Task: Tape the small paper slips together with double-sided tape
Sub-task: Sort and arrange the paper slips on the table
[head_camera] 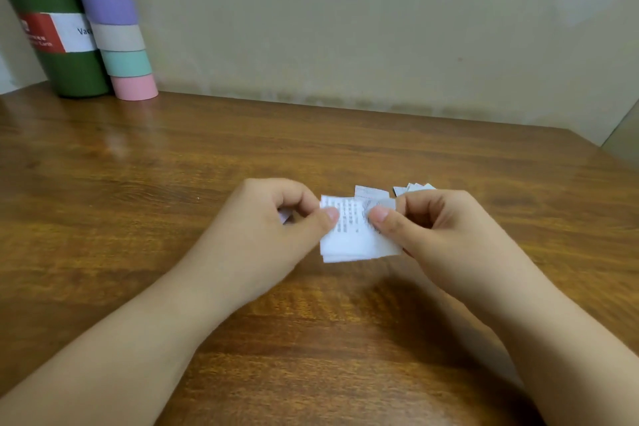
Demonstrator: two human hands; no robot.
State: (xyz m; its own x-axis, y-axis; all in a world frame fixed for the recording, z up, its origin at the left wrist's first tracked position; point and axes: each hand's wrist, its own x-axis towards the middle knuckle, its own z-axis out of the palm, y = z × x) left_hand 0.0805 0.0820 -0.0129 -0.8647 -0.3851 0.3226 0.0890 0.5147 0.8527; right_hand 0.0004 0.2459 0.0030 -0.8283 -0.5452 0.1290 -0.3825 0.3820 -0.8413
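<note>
Left hand: our left hand (276, 221) pinched the left edge of the paper slips (356, 235) with its thumb on top and its fingers curled under.
Right hand: our right hand (435, 228) pinched the right edge of the same slips, thumb on top.
Paper slips: we held a small white stack with tiny print just above the table (138, 183), between both hands.
Loose slips: a few more slips (413, 187) lay on the table just behind our right hand, and one slip (370, 192) peeked out behind the stack.
In the way: our fingers hid the far sides of the stack, and a bit of white showed under our left hand that we could not make out.
Far corner: a green bottle (52, 28) stood by the wall, touching a tall stack of colored rolls (117, 28).
</note>
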